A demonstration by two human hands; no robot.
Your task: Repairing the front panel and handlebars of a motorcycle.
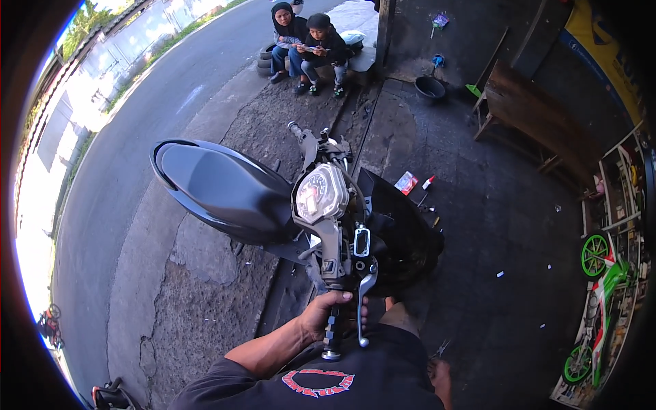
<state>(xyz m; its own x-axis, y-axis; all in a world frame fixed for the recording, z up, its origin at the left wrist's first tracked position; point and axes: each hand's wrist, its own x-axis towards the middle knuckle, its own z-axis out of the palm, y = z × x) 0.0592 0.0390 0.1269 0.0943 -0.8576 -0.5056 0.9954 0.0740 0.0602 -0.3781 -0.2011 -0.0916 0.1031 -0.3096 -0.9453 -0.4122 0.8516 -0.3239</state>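
My left hand [327, 311] is wrapped round a grip of the motor scooter's handlebar, just beside the silver brake lever [365, 301]. The exposed handlebar carries a speedometer [316, 195], brake reservoir and cables. The scooter's black seat [219, 191] lies to the left, its dark front body [403, 239] to the right. My right hand [436, 374] shows partly at the lower right, beside my dark shirt, close to a metal tool like pliers [439, 351]; its fingers are too unclear to read.
Two people [318, 51] sit by stacked tyres at the roadside. A basin [429, 87], green mop [476, 89] and wooden bench [519, 123] stand behind. Small bottles and packets [406, 183] lie on the floor. A green toy-sized motorbike [601, 273] and rack line the right.
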